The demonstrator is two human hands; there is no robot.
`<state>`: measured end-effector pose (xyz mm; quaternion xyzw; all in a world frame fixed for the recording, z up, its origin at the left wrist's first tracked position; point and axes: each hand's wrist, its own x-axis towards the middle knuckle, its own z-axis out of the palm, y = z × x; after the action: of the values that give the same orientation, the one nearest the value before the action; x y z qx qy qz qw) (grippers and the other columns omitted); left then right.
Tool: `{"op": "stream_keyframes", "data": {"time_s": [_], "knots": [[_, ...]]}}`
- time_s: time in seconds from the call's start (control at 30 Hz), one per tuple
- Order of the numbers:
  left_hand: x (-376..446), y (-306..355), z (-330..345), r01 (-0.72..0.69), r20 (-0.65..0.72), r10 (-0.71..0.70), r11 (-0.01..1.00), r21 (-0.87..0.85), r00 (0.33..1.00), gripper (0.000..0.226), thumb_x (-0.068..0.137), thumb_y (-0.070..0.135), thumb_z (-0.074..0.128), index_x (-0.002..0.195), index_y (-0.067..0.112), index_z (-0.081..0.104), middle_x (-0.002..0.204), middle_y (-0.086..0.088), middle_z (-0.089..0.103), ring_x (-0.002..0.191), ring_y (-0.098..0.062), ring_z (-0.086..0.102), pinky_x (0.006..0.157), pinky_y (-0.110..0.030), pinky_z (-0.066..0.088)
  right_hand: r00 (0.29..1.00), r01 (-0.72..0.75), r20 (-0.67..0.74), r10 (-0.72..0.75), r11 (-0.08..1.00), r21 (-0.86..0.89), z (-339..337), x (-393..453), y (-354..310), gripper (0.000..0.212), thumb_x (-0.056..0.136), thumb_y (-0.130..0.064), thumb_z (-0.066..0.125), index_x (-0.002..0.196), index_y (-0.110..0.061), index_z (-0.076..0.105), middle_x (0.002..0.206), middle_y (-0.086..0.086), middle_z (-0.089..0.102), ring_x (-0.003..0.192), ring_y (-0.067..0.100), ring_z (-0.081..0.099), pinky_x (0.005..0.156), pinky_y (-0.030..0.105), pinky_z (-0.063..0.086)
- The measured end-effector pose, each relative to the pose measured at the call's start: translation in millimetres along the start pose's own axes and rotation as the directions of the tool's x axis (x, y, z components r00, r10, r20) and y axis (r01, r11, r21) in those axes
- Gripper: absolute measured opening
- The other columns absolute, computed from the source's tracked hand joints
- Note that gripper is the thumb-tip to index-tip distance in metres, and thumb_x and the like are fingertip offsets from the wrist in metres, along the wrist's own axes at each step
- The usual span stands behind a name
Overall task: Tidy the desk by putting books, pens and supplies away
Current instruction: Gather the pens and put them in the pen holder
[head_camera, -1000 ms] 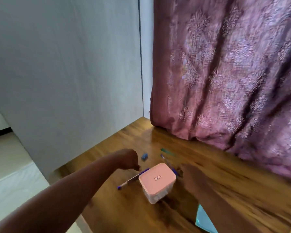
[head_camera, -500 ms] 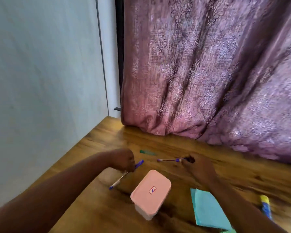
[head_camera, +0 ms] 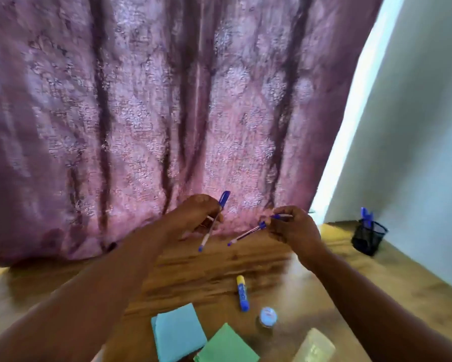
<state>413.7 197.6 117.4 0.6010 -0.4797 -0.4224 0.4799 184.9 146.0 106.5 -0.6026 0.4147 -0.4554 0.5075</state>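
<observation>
The far edge of the worktop [head_camera: 219, 267] is closed off by a purple curtain [head_camera: 141, 113], so no room is left beyond the hands; open wood is found to the right, running toward the wall. There, well apart from everything else, a black mesh pen holder [head_camera: 368, 237] is stood with 1 or more blue pens already in it (the likely home for what is being carried). Near the bottom edge 2 paper pads are laid, a teal pad [head_camera: 179, 333] and a green pad [head_camera: 226, 344], with a glue stick [head_camera: 242, 292] and a small round container [head_camera: 268, 316] just beside them.

Both hands are raised clear of the wood. The left hand [head_camera: 193, 218] is curled round a blue-capped pen [head_camera: 214, 222], cap upward. A second pen [head_camera: 248, 232] is pinched in the fingers of the right hand [head_camera: 294, 227], its tip pointing left. A clear path to the holder is judged open.
</observation>
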Motion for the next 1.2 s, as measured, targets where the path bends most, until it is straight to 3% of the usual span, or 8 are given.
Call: {"op": "stream_keyframes", "data": {"time_s": [0.17, 0.33, 0.43, 0.5, 0.6, 0.83, 1.07, 1.2], "knots": [[37, 36, 119, -0.016, 0.102, 0.031, 0.990, -0.143, 0.994, 0.016, 0.099, 0.009, 0.046, 0.086, 0.015, 0.054, 0.070, -0.001, 0.070, 0.050, -0.012, 0.062, 0.055, -0.023, 0.045, 0.997, -0.022, -0.076, 0.027, 0.997, 0.072, -104, 2, 1, 0.016, 0.081, 0.006, 0.066, 0.089, -0.004, 0.056, 0.078, 0.018, 0.064, 0.057, 0.020, 0.062, 0.060, 0.031, 0.054], [80, 70, 281, -0.083, 0.137, 0.114, 0.973, -0.216, 0.984, 0.014, 0.098, 0.008, 0.049, 0.088, 0.014, 0.057, 0.081, -0.004, 0.065, 0.062, -0.015, 0.063, 0.054, -0.022, 0.049, 0.984, 0.033, -0.179, -0.023, 0.998, 0.052, -250, 16, -8, 0.016, 0.081, 0.012, 0.062, 0.092, 0.001, 0.057, 0.062, 0.011, 0.066, 0.051, 0.021, 0.059, 0.049, 0.025, 0.048], [105, 77, 342, -0.070, 0.129, 0.112, 0.955, -0.289, 0.985, 0.012, 0.097, 0.007, 0.050, 0.090, 0.012, 0.059, 0.081, -0.005, 0.065, 0.070, -0.020, 0.064, 0.056, -0.025, 0.054, 0.971, 0.053, -0.232, -0.057, 0.998, -0.022, -312, 36, -6, 0.015, 0.078, 0.003, 0.070, 0.089, -0.006, 0.065, 0.080, 0.020, 0.069, 0.069, 0.032, 0.069, 0.068, 0.041, 0.058], [124, 79, 373, -0.057, 0.107, 0.096, 0.946, -0.318, 0.990, 0.011, 0.097, 0.005, 0.050, 0.090, 0.009, 0.058, 0.080, -0.006, 0.063, 0.069, -0.020, 0.063, 0.056, -0.025, 0.055, 0.964, 0.048, -0.260, -0.055, 0.998, -0.035, -346, 56, -3, 0.017, 0.079, 0.000, 0.071, 0.092, -0.010, 0.067, 0.085, 0.020, 0.070, 0.066, 0.024, 0.070, 0.067, 0.038, 0.059], [153, 82, 403, -0.092, 0.062, 0.117, 0.944, -0.316, 0.991, 0.008, 0.096, 0.003, 0.050, 0.094, 0.006, 0.058, 0.082, -0.008, 0.064, 0.071, -0.021, 0.064, 0.066, -0.030, 0.056, 0.956, 0.046, -0.288, -0.055, 0.998, -0.039, -380, 90, 2, 0.018, 0.083, -0.001, 0.068, 0.099, -0.009, 0.067, 0.080, 0.013, 0.070, 0.058, 0.013, 0.067, 0.058, 0.025, 0.057], [247, 76, 446, -0.200, -0.067, 0.188, 0.938, -0.282, 0.980, 0.018, 0.096, 0.003, 0.050, 0.087, 0.012, 0.063, 0.084, -0.005, 0.067, 0.077, -0.019, 0.061, 0.077, -0.031, 0.051, 0.934, 0.052, -0.351, -0.071, 0.997, -0.061, -420, 176, 33, 0.020, 0.083, -0.001, 0.067, 0.100, -0.012, 0.067, 0.083, 0.012, 0.070, 0.070, 0.022, 0.069, 0.068, 0.030, 0.059], [310, 43, 488, -0.091, -0.076, 0.077, 0.976, -0.198, 0.994, 0.018, 0.095, 0.008, 0.054, 0.085, 0.017, 0.065, 0.089, -0.005, 0.069, 0.087, -0.022, 0.065, 0.084, -0.037, 0.052, 0.948, 0.005, -0.316, -0.045, 0.992, -0.126, -441, 241, 75, 0.021, 0.082, -0.004, 0.068, 0.102, -0.012, 0.067, 0.082, 0.011, 0.071, 0.067, 0.017, 0.070, 0.068, 0.029, 0.059], [324, 15, 497, -0.025, -0.112, 0.017, 0.997, -0.071, 0.994, 0.014, 0.092, 0.015, 0.060, 0.102, 0.014, 0.070, 0.097, -0.005, 0.072, 0.096, -0.022, 0.067, 0.092, -0.043, 0.053, 0.969, -0.033, -0.245, -0.014, 0.982, -0.187, -442, 273, 111, 0.026, 0.082, -0.005, 0.069, 0.107, -0.011, 0.068, 0.084, 0.009, 0.071, 0.072, 0.020, 0.071, 0.072, 0.033, 0.059]]}}
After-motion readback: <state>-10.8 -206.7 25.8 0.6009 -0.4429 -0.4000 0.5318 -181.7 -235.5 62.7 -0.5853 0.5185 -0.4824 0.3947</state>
